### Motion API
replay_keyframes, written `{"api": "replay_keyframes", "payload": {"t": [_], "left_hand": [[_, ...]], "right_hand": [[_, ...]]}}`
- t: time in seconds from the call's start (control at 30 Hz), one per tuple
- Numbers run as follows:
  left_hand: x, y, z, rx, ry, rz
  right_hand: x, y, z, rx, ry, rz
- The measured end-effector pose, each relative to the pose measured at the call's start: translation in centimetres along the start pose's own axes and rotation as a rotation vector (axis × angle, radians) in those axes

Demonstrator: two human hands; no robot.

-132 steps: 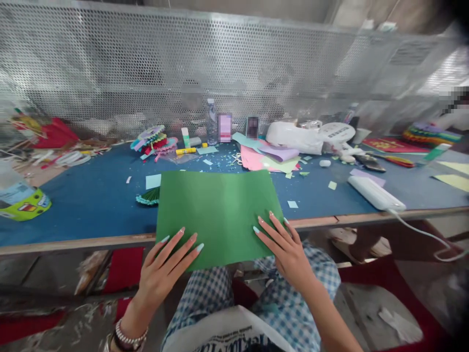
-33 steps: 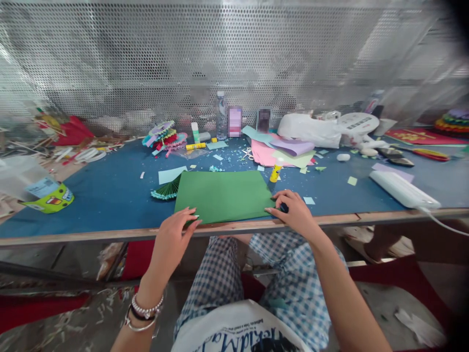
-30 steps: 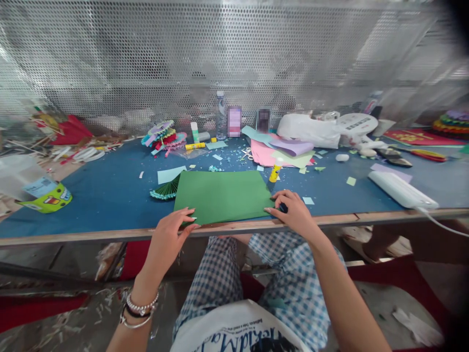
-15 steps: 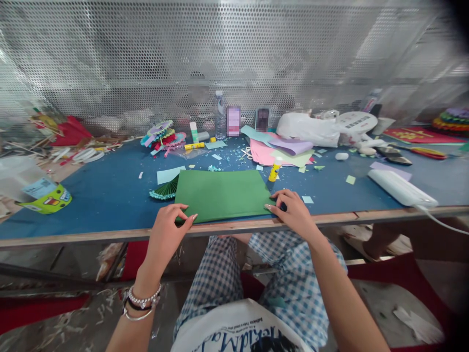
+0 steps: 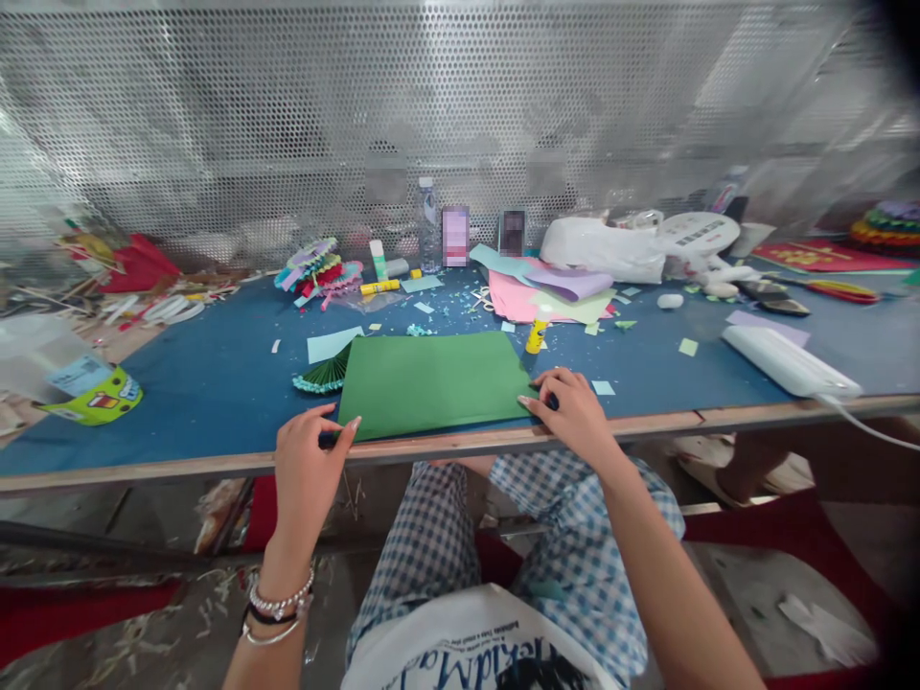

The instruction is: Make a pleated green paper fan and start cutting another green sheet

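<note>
A green sheet of paper [image 5: 435,383], which looks folded along its near edge, lies flat at the front of the blue table. My left hand [image 5: 312,460] is at its near left corner, thumb on the paper and fingers curled beside the edge. At the right edge, my right hand [image 5: 571,412] pinches the paper between thumb and fingers. Part of a pleated green paper fan [image 5: 323,372] with a light blue fringe shows from behind the sheet's left side. Just beyond the right far corner stands a yellow glue stick [image 5: 536,336].
Coloured paper sheets [image 5: 510,295], scissors [image 5: 483,299] and a water bottle [image 5: 427,230] are farther back, near two phones. A white power bank-like device [image 5: 787,362] with a cable is at right. A plastic cup [image 5: 97,393] lies at left. Paper scraps are scattered about.
My left hand has slid left along the near edge to the sheet's corner. My right hand stays at the right edge, almost unmoved.
</note>
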State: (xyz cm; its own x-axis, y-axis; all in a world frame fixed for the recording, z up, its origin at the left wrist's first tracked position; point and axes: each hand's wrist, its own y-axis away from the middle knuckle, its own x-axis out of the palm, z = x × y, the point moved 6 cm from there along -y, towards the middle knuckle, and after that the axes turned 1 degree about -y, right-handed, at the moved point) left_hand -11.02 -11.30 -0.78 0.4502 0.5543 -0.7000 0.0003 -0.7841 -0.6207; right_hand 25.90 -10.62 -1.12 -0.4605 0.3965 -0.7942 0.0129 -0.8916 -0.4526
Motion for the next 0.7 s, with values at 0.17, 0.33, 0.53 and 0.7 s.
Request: {"api": "replay_keyframes", "payload": {"t": [0.17,0.33,0.53,0.7], "left_hand": [[-0.8,0.8,-0.2,-0.062,-0.036,-0.118],[-1.7,1.3,-0.4,-0.120,-0.013,-0.210],[-1.6,2.8,-7.5,0.045,-0.066,-0.258],[4.1,6.2,-19.3,0.606,0.093,0.187]], "right_hand": [[0.0,0.0,0.1,0.008,0.013,-0.007],[-0.1,0.2,0.5,0.017,0.066,-0.054],[-0.2,0.4,0.9,0.035,0.107,-0.042],[-0.2,0.4,0.6,0.039,0.102,-0.034]]}}
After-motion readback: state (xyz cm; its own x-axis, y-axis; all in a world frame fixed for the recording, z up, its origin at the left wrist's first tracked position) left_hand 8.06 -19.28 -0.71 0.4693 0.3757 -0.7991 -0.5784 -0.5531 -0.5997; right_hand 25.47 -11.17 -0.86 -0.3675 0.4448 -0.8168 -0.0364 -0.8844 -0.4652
